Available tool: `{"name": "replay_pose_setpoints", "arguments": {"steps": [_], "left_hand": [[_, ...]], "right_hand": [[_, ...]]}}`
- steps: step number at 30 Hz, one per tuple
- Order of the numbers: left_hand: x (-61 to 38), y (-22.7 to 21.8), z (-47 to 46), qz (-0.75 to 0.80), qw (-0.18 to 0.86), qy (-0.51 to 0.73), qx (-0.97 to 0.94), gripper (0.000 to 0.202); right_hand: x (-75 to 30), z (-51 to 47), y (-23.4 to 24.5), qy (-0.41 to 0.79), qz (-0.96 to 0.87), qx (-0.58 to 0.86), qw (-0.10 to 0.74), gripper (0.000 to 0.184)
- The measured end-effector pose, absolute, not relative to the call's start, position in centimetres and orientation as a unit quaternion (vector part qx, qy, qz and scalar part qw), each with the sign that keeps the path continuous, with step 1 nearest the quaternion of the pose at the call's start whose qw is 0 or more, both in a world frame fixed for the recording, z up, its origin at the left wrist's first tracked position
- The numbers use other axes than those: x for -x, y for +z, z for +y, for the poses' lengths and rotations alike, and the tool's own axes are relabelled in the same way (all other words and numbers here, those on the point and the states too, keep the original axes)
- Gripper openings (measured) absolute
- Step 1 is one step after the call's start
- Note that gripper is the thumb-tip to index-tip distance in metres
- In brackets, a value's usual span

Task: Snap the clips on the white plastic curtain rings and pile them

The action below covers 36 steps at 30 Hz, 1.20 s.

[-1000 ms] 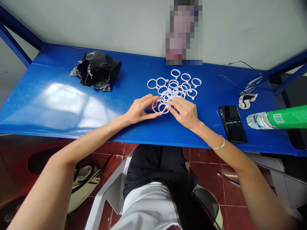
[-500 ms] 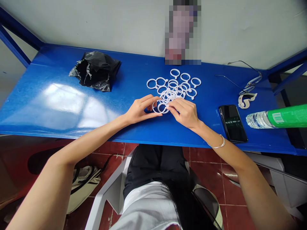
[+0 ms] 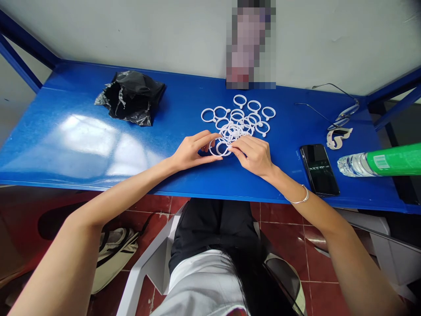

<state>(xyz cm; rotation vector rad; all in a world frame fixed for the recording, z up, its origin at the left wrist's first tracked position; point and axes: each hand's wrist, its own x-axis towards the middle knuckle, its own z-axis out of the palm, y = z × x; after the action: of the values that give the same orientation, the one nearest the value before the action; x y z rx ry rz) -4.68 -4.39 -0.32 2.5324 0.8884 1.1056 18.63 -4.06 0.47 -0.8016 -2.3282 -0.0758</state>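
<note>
At the front of a pile of white plastic rings (image 3: pixel 231 131), each with a small round tab, both hands work close together. My left hand (image 3: pixel 194 150) curls around a white ring (image 3: pixel 212 152), with the thumb along its near edge and the fingers at its far left side. A second, smaller-looking ring (image 3: pixel 218 150) shows inside or over that one; whether they are joined I cannot tell. My right hand (image 3: pixel 254 153) pinches its right side between thumb and index finger, near the tab. Several single rings lie spread behind the pile, including one ring (image 3: pixel 269 113) at the right.
A crumpled black plastic bag (image 3: pixel 140 98) stands open on the blue table (image 3: pixel 184 98). To the right are a phone (image 3: pixel 319 169), eyeglasses (image 3: pixel 344 118), a white strap-like item (image 3: pixel 338 138) and a bottle with a green label (image 3: pixel 391 160) lying down. A pixelated object (image 3: pixel 248 44) stands by the wall.
</note>
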Motion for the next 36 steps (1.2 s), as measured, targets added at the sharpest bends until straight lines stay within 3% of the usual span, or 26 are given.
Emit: {"name": "replay_pose_setpoints", "arguments": {"steps": [36], "left_hand": [[4.55, -0.61, -4.58, 0.343, 0.084, 0.392, -0.85, 0.046]], "right_hand": [[-18.66, -4.2, 0.68, -0.033, -0.893, 0.296, 0.338, 0.025]]}}
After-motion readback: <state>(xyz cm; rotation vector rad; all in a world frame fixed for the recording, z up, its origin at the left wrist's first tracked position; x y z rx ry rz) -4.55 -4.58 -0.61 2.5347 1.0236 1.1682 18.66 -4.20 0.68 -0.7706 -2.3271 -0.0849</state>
